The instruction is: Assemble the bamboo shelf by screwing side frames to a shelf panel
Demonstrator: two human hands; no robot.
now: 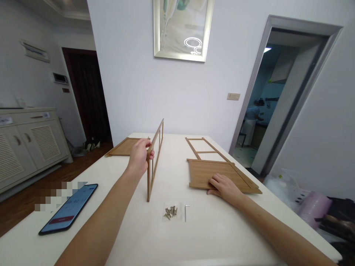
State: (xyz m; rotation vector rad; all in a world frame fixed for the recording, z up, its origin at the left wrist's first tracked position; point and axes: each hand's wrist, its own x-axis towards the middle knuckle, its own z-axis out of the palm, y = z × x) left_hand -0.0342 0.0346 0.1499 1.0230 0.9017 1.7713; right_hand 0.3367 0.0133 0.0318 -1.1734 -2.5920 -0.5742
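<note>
Left grip (140, 154), as I observe it from my station, is closed around the near upper corner of a wooden frame (148, 181), thumb and fingers wrapping the rail. Right grip (224, 186) rests on the near edge of a wooden panel (206, 171), fingers spread over its face and thumb at the edge; whether it pinches, I cannot tell. I judge the frame light and stiff, its slender bars the weak point under twisting; held at one corner, it may swing, so I would recommend a hold nearer mid-rail. I rate the panel somewhat heavier, rigid and fairly smooth, best taken by its opposite edges. Appearance: both parts are mid-brown. The frame stands on edge at mid-tabletop (172, 240), open between thin bars; the panel lies flat on the right side, solid, with grain visible and a strip along its right border. Beyond it lies a flat frame (206, 152). I note a bag of screws (171, 212) and, just beside it, a hex key (185, 213), both at the near side.
</note>
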